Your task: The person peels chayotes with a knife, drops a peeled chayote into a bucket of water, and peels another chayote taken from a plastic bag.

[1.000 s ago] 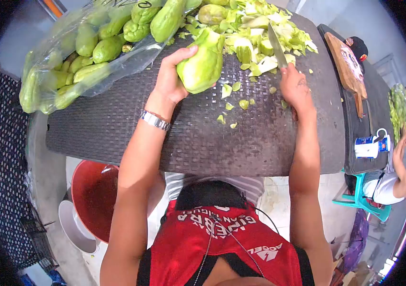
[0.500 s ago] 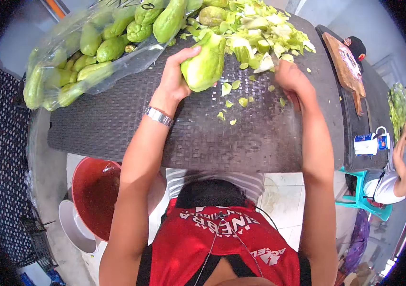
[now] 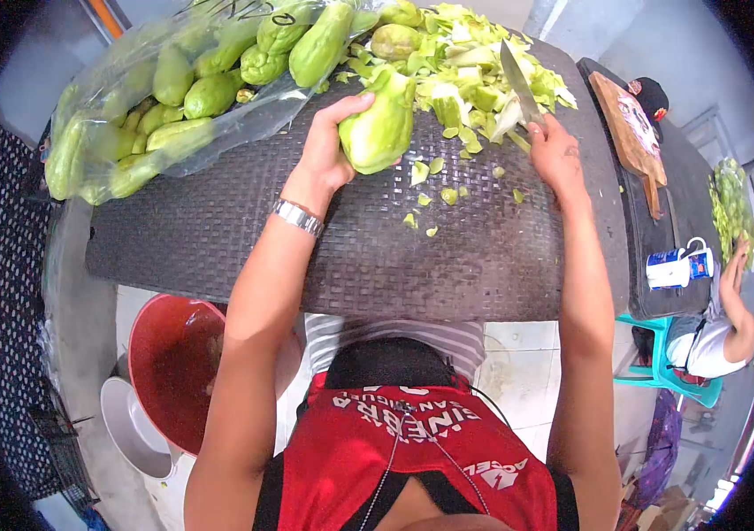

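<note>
A light green chayote point(image 3: 378, 128), apparently peeled, rests in my left hand point(image 3: 328, 146), whose fingers wrap round it above the dark woven-pattern table point(image 3: 430, 265). My right hand point(image 3: 558, 152) grips a knife point(image 3: 516, 81) by its handle, with the blade pointing up and away. Beside the blade lies a heap of green peelings point(image 3: 474, 75). Small scraps point(image 3: 449, 196) are scattered on the table between my hands. At the back left, unpeeled chayotes point(image 3: 211, 96) fill a clear plastic bag point(image 3: 244, 137).
A red tub point(image 3: 169, 372) and a white basin point(image 3: 129, 429) stand on the floor at the left. On a second table at the right are a wooden board point(image 3: 629, 133) and a white-and-blue mug point(image 3: 679, 267). Another person point(image 3: 722, 332) sits at the far right.
My right hand dipped the knife to the peelings, then raised it again with the blade clear of them. The chayote stays in my left hand, almost unmoved.
</note>
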A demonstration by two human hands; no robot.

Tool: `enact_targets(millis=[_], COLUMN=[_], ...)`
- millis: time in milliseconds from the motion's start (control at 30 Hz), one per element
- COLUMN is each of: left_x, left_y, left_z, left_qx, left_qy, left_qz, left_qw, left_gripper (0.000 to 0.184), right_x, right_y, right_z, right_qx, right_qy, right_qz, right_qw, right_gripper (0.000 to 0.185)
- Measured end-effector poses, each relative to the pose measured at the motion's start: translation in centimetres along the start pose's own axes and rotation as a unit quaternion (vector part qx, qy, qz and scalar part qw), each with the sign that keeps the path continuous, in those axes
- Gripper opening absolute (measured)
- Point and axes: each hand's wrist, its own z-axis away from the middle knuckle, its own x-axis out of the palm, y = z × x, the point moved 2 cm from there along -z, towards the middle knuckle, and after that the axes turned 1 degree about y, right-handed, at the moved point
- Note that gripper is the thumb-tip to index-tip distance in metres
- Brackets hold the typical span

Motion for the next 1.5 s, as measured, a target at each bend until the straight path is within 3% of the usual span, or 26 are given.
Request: enact_targets(millis=[133, 233, 333, 433, 533, 600, 667, 767, 867, 1033, 1167, 1500], left_x=[-0.2, 0.1, 0.5, 0.8, 0.4, -0.1, -0.3, -0.9, -0.7, -1.6, -1.2, -1.8], left_y=[-0.1, -0.2, 0.0, 0.1, 0.2, 0.3, 0.9, 2.5, 3.3, 3.3, 3.3, 2.8], left_z=[-0.3, -0.2, -0.1, 0.2, 0.0, 0.0, 0.2, 0.5, 1.1, 0.6, 0.9, 0.5], left_qx=[-0.005, -0.009, -0.012, -0.015, -0.001, 0.02, 0.041, 0.066, 0.094, 0.103, 0.098, 0.081], left_qy=[-0.005, 0.003, 0.001, -0.005, -0.006, -0.004, 0.013, -0.019, 0.032, 0.03, 0.046, 0.068], left_qz=[0.014, 0.018, 0.046, 0.059, 0.046, 0.027, 0.066, 0.11, 0.102, 0.099, 0.102, 0.102], left_qw=[1.0, 1.0, 0.999, 0.998, 0.999, 0.999, 0.997, 0.991, 0.99, 0.989, 0.989, 0.989], left_gripper=[0.054, 0.054, 0.044, 0.04, 0.045, 0.054, 0.055, 0.064, 0.065, 0.064, 0.064, 0.063], right_x=[-0.9, -0.7, -0.9, -0.6, 0.5, -1.3, -2.7, -4.8, -4.4, -0.6, -0.1, 4.1], right_y=[-1.7, -2.3, -2.5, -2.1, -1.2, -1.5, -0.6, -0.7, -0.7, -1.2, -0.8, 2.9], right_z=[-0.5, -1.7, -4.0, -4.7, -1.8, 1.7, 5.0, 8.5, 11.5, 14.2, 11.9, -5.5], right_qx=[0.1, 0.1, 0.151, 0.088, -0.048, -0.074, -0.132, -0.123, -0.152, -0.338, -0.366, -0.38], right_qy=[-0.006, 0.05, 0.024, 0.003, 0.05, -0.086, -0.119, -0.121, -0.16, -0.076, -0.039, 0.107], right_qz=[0.024, 0.046, 0.037, 0.03, 0.043, 0.031, 0.016, 0.077, 0.024, -0.049, -0.024, 0.001], right_qw=[0.995, 0.993, 0.988, 0.996, 0.997, 0.993, 0.984, 0.982, 0.975, 0.937, 0.929, 0.919], right_gripper=[0.061, 0.076, 0.083, 0.083, 0.069, 0.05, 0.037, 0.029, 0.02, 0.013, 0.018, 0.008])
